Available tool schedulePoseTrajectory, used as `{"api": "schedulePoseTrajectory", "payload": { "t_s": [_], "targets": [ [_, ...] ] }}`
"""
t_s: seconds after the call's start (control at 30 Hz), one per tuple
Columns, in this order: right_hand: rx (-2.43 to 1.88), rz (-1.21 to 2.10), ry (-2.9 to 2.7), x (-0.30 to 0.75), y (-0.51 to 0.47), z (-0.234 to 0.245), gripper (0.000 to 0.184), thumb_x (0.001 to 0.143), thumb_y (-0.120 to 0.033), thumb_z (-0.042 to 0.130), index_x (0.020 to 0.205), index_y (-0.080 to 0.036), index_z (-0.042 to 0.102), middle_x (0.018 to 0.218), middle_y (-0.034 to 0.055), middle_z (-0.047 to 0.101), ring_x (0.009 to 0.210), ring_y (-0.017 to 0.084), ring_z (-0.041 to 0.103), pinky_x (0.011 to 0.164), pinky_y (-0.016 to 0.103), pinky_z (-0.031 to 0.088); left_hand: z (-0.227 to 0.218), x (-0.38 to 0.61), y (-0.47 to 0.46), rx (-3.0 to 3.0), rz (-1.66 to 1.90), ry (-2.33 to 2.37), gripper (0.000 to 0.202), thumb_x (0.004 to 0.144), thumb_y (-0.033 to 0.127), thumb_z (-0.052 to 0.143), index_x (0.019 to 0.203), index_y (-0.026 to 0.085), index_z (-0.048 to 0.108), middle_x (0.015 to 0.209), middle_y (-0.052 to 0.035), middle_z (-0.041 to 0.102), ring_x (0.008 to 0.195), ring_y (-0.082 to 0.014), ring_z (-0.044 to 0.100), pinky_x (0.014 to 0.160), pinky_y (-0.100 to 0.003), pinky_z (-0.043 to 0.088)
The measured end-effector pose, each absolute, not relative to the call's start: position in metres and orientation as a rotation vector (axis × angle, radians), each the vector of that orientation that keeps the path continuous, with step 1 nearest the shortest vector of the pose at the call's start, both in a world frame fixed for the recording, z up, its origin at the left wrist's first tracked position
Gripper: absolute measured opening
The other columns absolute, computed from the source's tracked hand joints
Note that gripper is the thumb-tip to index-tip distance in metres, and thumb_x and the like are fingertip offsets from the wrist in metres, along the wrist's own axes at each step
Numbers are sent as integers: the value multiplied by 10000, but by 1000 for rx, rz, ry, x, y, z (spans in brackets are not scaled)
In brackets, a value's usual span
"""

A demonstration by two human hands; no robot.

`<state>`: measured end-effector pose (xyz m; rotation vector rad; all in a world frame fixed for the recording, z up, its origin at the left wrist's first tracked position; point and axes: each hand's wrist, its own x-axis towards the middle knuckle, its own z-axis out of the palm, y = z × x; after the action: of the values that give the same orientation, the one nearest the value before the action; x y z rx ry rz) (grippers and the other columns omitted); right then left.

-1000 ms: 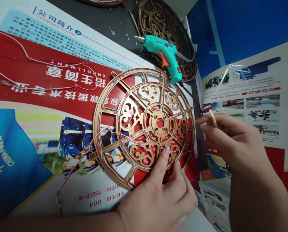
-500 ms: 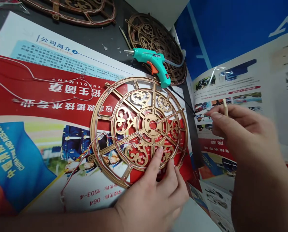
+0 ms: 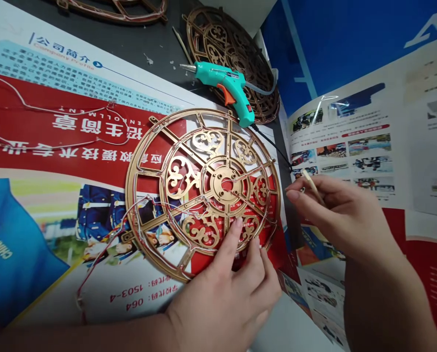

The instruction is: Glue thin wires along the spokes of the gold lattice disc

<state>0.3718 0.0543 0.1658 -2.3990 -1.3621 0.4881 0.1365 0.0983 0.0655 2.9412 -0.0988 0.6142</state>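
A round bronze-coloured openwork disc [image 3: 227,185] with scroll ornaments lies on a printed brochure. Thin red and white wires [image 3: 121,225] run along its rings and spokes and trail off to the lower left. My left hand [image 3: 227,283] rests on the disc's near edge, its index finger stretched out on the openwork and the other fingers spread over the rim. To the right of the disc, my right hand [image 3: 330,208] is raised and closed around a pale wooden stick [image 3: 312,186]. Its thumb and index tips meet; whether anything lies between them is too small to tell.
A teal glue gun [image 3: 225,83] lies just beyond the disc, its black cord [image 3: 273,144] running right. Behind it sits another openwork disc [image 3: 236,44], and part of a third [image 3: 111,11] is at the top left. A wooden stick [image 3: 181,44] lies near the nozzle.
My right hand has moved left, closer to the disc, and the wooden stick has tilted. My left hand stays on the disc. The whole view has shifted slightly.
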Motion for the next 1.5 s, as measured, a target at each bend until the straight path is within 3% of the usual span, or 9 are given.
{"api": "schedulePoseTrajectory", "payload": {
  "t_s": [0.2, 0.37, 0.6, 0.77, 0.9, 1.07, 1.23, 1.37, 1.5],
  "targets": [
    [-2137, 962, -1387, 333, 72, 161, 181, 987, -368, 760, 1014, -190, 776, 792, 2, 695, 666, 91, 614, 565, 173, 488, 71, 135, 105, 2958, 604, -153, 485, 1161, 357, 357, 1402, 463, 764, 1391, -4, 699, 1313, -326, 625, 1235, -741, 260],
    [-2097, 707, -1900, 335, 89, 157, 128, 1019, -293, 716, 961, -194, 774, 693, -48, 617, 606, 50, 486, 543, 181, 395, 70, 137, 104, 2953, 662, -115, 513, 1165, 314, 330, 1415, 445, 757, 1383, 1, 708, 1301, -305, 643, 1204, -725, 302],
    [-2077, 420, -2330, 336, 102, 164, 117, 991, -303, 723, 908, -237, 772, 625, -53, 651, 532, 85, 490, 556, 266, 357, 74, 138, 106, 2996, 634, -108, 503, 1165, 325, 331, 1462, 415, 728, 1411, 21, 703, 1372, -316, 642, 1213, -695, 371],
    [-2063, 382, -2409, 333, 109, 163, 180, 998, -303, 692, 857, -222, 768, 743, -10, 758, 574, 122, 611, 565, 289, 363, 75, 137, 105, 3015, 614, -49, 535, 1174, 327, 284, 1485, 427, 708, 1491, 50, 682, 1418, -300, 620, 1227, -670, 396],
    [-2059, 352, -2471, 328, 113, 164, 202, 1001, -282, 670, 843, -215, 776, 680, -14, 719, 535, 129, 580, 549, 297, 351, 76, 139, 103, 3029, 583, -62, 561, 1171, 312, 258, 1513, 434, 685, 1577, 66, 647, 1446, -311, 599, 1226, -683, 389],
    [-2102, 180, -2531, 313, 106, 161, 229, 977, -264, 590, 896, -186, 791, 636, 6, 694, 492, 175, 580, 510, 345, 308, 75, 139, 99, 3017, 499, -48, 541, 1172, 373, 268, 1588, 488, 593, 1675, 85, 560, 1546, -377, 497, 1245, -760, 338],
    [-2242, -14, -2505, 297, 100, 153, 195, 954, -237, 576, 814, -184, 702, 555, 2, 616, 427, 176, 512, 478, 347, 264, 69, 141, 89, 2929, 508, -20, 497, 1124, 493, 437, 1584, 434, 617, 1720, 60, 520, 1649, -429, 332, 1308, -814, 249],
    [-2096, -125, -2646, 291, 101, 157, 146, 897, -164, 601, 762, -196, 647, 530, -8, 550, 392, 173, 478, 439, 348, 218, 64, 142, 77, 2845, 592, 86, 573, 1042, 555, 583, 1587, 384, 624, 1714, 45, 527, 1684, -467, 222, 1368, -820, 152],
    [-2127, -135, -2625, 291, 97, 160, 156, 896, -121, 578, 826, -164, 711, 558, -10, 575, 425, 184, 544, 458, 340, 292, 65, 142, 75, 2906, 503, 84, 549, 1065, 578, 529, 1595, 452, 597, 1736, 91, 488, 1706, -480, 151, 1371, -834, 114]
  ]
}}
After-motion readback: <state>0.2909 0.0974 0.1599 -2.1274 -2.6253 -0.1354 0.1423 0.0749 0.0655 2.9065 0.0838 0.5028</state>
